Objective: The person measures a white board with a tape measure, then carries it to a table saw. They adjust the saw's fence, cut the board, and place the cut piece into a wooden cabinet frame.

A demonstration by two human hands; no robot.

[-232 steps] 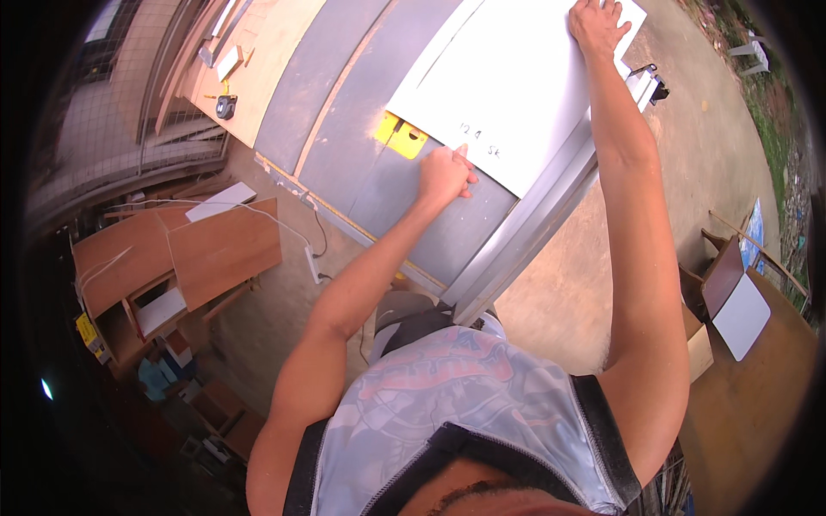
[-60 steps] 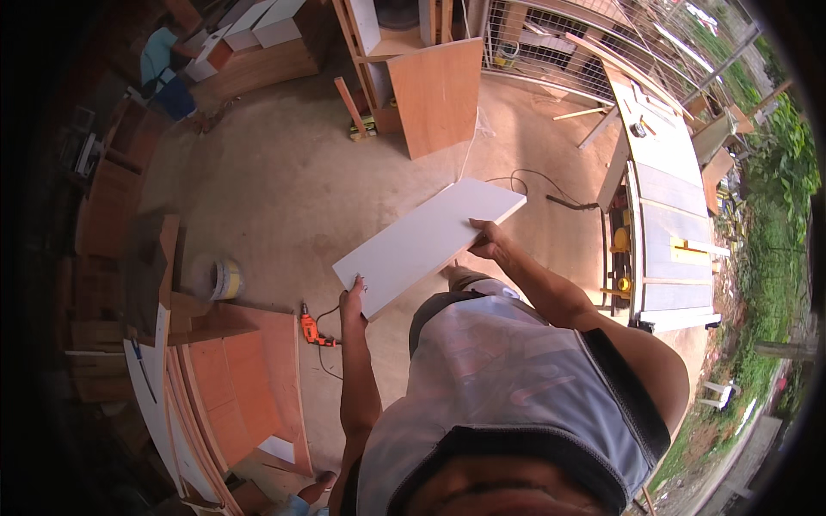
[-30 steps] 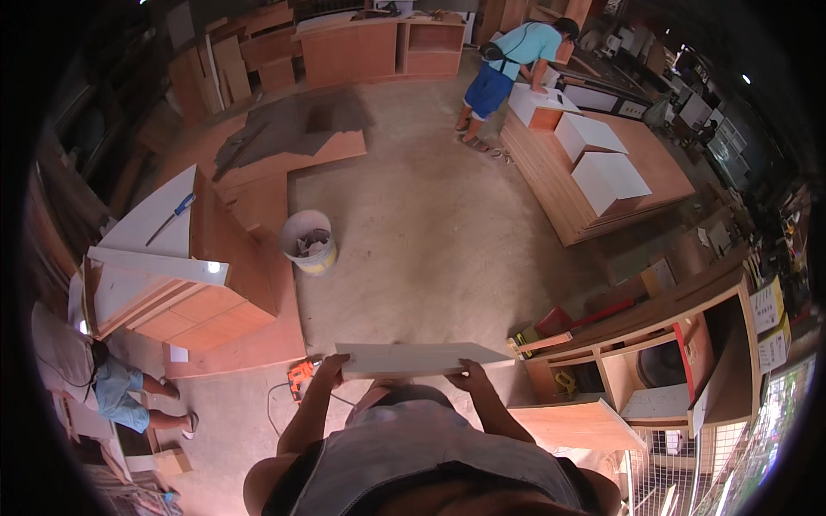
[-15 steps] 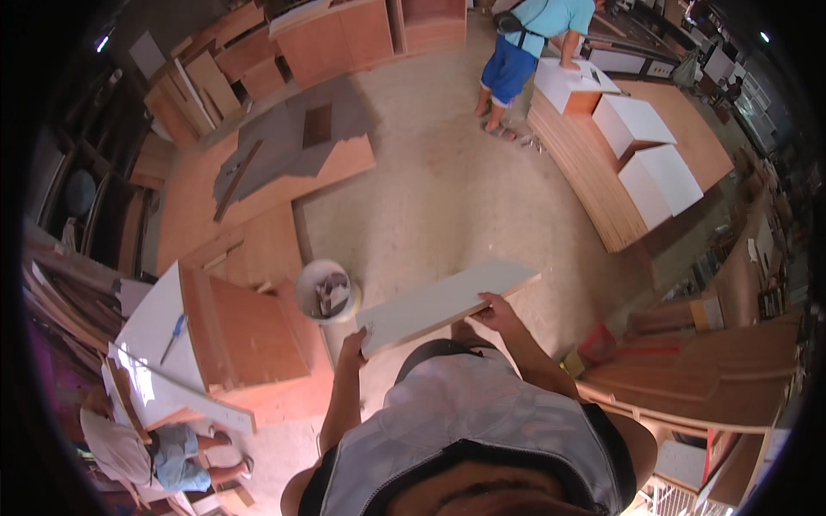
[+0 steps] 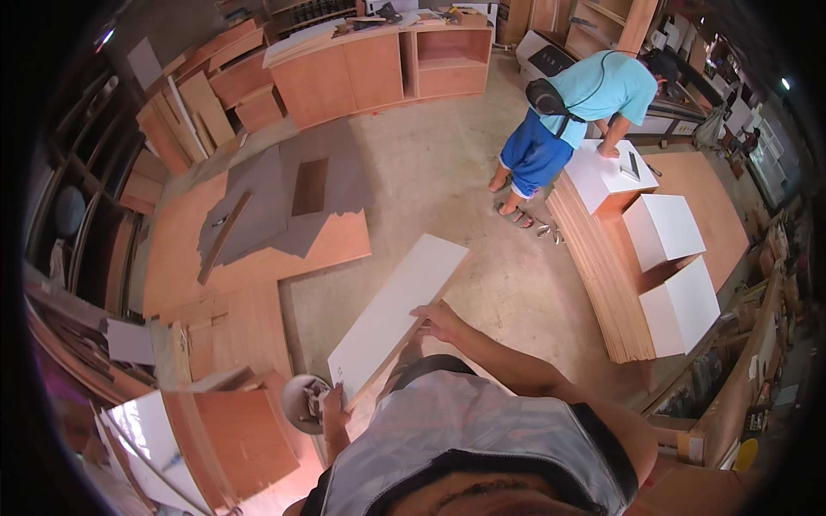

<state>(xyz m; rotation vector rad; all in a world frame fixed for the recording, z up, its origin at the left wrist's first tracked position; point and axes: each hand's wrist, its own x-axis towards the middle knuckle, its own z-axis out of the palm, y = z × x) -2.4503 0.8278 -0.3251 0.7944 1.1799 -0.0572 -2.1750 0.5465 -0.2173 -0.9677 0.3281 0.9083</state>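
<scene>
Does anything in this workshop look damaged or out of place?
The grey sheeting on the plywood panel at left looks odd: part of its edge is jagged, as if torn, though that may be deliberate. By contrast, the white board held in the left hand and right hand has straight edges.
</scene>
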